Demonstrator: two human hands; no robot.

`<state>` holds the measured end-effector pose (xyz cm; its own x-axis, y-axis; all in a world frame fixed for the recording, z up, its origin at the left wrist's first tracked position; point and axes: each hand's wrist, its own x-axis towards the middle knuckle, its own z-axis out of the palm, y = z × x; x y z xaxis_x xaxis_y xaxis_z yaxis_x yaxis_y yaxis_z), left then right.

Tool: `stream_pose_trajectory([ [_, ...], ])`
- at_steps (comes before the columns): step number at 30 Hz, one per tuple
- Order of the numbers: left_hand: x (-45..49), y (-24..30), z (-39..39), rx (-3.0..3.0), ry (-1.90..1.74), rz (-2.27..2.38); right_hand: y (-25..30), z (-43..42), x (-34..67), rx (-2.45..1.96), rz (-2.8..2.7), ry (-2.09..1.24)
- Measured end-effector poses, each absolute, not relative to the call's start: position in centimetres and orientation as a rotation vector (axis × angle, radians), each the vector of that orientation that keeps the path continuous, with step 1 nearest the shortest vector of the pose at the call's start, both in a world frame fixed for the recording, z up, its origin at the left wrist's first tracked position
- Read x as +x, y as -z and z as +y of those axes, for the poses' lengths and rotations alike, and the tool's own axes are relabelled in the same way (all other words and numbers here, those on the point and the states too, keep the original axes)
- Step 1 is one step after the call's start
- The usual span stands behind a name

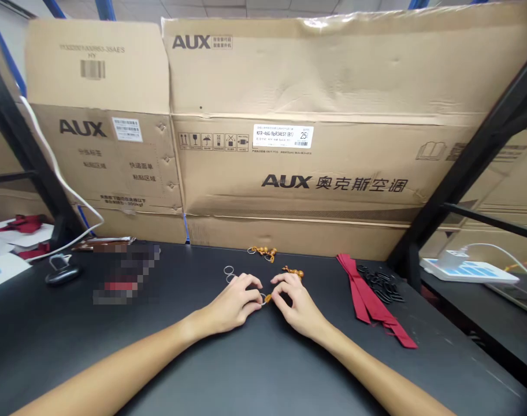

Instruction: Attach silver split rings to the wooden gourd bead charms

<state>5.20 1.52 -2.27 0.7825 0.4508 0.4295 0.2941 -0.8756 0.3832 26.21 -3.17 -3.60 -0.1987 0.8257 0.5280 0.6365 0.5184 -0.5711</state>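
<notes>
My left hand (240,303) is closed, with thumb and fingertips at a small metal key ring (263,299). An orange cord loop (268,298) meets that ring, and the fingers of my right hand (299,305) pinch it from the other side. Just beyond my right fingers lies an orange beaded charm (294,272). Farther back are more orange beaded charms (263,251) with a ring at their left end. Two loose metal rings (229,270) lie behind my left hand, one partly covered by it.
Red ribbon strips (370,297) and a pile of black clasps or loops (381,284) lie to the right on the black table (229,370). A dark round object (63,274) and a pixelated item (127,274) are at left. Cardboard (333,92) walls off the back; a power strip (471,270) sits far right.
</notes>
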Motion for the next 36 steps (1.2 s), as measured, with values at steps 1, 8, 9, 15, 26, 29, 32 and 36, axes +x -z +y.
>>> stream_pose_trajectory([
  [1,5.2,2.3,1.5,2.678,-0.757,0.580,3.6,-3.1,26.2,-1.208,-1.907,-0.262],
  [8,5.2,2.3,1.3,2.723,-0.748,0.609,2.9,-3.8,25.9,-1.127,-1.990,-0.352],
  [9,5.2,2.2,1.3,2.722,-0.750,0.601,2.9,-3.9,25.9,-1.121,-1.997,-0.357],
  [15,5.3,2.1,1.4,2.690,-0.759,0.578,3.7,-3.1,26.3,-1.216,-1.910,-0.264],
  [26,5.3,2.4,1.4,2.704,-0.747,0.595,2.8,-4.0,26.0,-1.105,-2.017,-0.402],
  [29,5.2,2.4,1.5,2.692,-0.760,0.571,3.1,-3.7,26.0,-1.116,-2.017,-0.365],
  [32,5.2,2.1,1.4,2.663,-0.767,0.556,3.6,-3.2,26.3,-1.193,-1.959,-0.272],
  [36,5.3,1.7,1.2,2.625,-0.776,0.571,4.2,-2.7,26.6,-1.256,-1.896,-0.194],
])
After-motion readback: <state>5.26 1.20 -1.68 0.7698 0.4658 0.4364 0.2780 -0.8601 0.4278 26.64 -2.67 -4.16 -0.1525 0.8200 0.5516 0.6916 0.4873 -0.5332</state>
